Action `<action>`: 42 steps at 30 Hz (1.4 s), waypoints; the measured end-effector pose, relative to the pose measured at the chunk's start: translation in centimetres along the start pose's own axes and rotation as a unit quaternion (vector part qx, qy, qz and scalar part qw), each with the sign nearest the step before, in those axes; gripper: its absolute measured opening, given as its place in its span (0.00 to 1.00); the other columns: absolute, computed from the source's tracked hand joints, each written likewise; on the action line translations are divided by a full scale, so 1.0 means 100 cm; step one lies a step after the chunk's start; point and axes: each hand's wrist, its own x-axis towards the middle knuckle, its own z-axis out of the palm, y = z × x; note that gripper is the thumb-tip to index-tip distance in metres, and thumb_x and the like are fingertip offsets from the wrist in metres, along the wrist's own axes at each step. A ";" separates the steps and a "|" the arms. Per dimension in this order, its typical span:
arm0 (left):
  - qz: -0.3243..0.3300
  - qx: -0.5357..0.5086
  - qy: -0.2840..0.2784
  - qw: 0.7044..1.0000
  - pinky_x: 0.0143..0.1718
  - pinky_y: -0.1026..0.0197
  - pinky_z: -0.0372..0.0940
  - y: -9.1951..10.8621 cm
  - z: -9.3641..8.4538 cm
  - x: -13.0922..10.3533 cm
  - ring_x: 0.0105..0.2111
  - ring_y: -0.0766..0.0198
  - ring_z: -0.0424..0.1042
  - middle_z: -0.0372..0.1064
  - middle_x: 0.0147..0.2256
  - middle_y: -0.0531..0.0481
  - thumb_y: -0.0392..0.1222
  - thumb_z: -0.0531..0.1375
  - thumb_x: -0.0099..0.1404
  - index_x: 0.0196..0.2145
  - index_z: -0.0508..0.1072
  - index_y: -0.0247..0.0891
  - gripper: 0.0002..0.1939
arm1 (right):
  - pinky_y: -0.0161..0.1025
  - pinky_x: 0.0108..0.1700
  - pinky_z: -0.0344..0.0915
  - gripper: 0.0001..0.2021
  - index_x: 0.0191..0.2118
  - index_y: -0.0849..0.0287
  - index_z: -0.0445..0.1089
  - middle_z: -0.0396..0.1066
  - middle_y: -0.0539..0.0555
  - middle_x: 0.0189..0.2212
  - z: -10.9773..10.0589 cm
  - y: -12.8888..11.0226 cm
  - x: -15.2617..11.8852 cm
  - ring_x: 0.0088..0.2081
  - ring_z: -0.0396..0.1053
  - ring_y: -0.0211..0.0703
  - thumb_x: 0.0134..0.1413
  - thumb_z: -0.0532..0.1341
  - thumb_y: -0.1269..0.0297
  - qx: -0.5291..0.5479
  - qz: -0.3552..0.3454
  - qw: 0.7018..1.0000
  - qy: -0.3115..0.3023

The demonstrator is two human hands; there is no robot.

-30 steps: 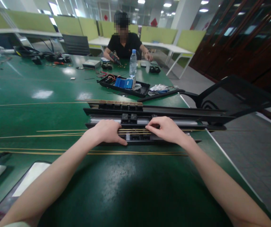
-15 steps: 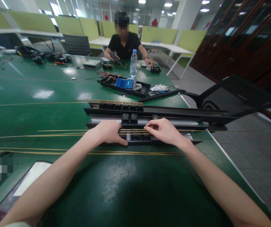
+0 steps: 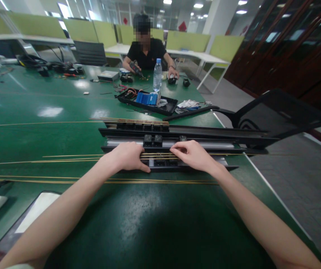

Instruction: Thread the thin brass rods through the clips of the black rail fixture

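Across the nearest black channel rail (image 3: 160,169) lie several thin golden rods (image 3: 160,156). My left hand (image 3: 128,157) is closed over this rail and the rods, its thumb along the near side and its other fingertips hidden. To its right, my right hand (image 3: 195,155) pinches thumb and forefinger together at one golden rod. Small black blocks (image 3: 160,163) sit inside the rail between my hands. Just beyond it, another black rail (image 3: 174,144) has a silvery inside and a few more black blocks (image 3: 157,139).
More rods (image 3: 160,182) lie on the green table (image 3: 138,220) nearer to me. Farther off are a black tray (image 3: 163,108) with blue pieces, a water bottle (image 3: 157,75), and a seated person (image 3: 146,52) holding a power tool (image 3: 135,68). A chair (image 3: 284,112) stands at the right.
My hands hold nearly the same position on the rail and rods. Across the table, the other person's hand has shifted left with a black part, leaving another black part beside it.
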 end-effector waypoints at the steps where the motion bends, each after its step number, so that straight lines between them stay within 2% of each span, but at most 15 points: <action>1: -0.001 -0.002 -0.002 1.000 0.36 0.57 0.66 0.000 0.000 0.000 0.37 0.51 0.75 0.77 0.38 0.41 0.72 0.59 0.46 0.40 0.78 0.40 0.36 | 0.35 0.30 0.56 0.15 0.38 0.54 0.77 0.74 0.50 0.25 0.000 0.001 0.000 0.28 0.69 0.40 0.62 0.55 0.54 0.001 0.001 1.000 -0.002; 18: 0.004 -0.014 -0.001 1.000 0.35 0.57 0.66 0.001 -0.001 -0.001 0.38 0.50 0.76 0.78 0.39 0.41 0.71 0.60 0.46 0.40 0.78 0.40 0.34 | 0.35 0.30 0.61 0.15 0.41 0.58 0.76 0.75 0.50 0.24 0.002 0.009 0.002 0.26 0.70 0.39 0.59 0.57 0.54 0.112 0.019 0.993 -0.041; 26: -0.004 -0.017 -0.008 1.000 0.39 0.56 0.66 0.003 -0.003 -0.002 0.41 0.49 0.75 0.77 0.41 0.42 0.70 0.62 0.46 0.43 0.77 0.41 0.35 | 0.35 0.31 0.63 0.14 0.42 0.59 0.75 0.75 0.51 0.24 0.000 0.013 0.003 0.26 0.71 0.39 0.57 0.59 0.56 0.151 0.027 0.987 -0.054; 34: -0.001 -0.010 -0.003 1.000 0.38 0.56 0.66 0.001 0.000 -0.001 0.40 0.49 0.75 0.77 0.41 0.41 0.71 0.60 0.46 0.43 0.78 0.41 0.36 | 0.36 0.35 0.65 0.13 0.42 0.59 0.75 0.75 0.51 0.24 0.000 0.016 0.004 0.28 0.72 0.40 0.56 0.60 0.57 0.177 0.028 0.982 -0.057; 42: 0.020 -0.003 0.010 1.000 0.32 0.56 0.66 -0.001 0.001 -0.001 0.36 0.49 0.75 0.77 0.38 0.40 0.74 0.57 0.47 0.40 0.77 0.39 0.37 | 0.37 0.36 0.65 0.13 0.41 0.60 0.74 0.75 0.51 0.24 0.000 0.018 0.005 0.28 0.72 0.40 0.55 0.62 0.57 0.206 0.033 0.976 -0.064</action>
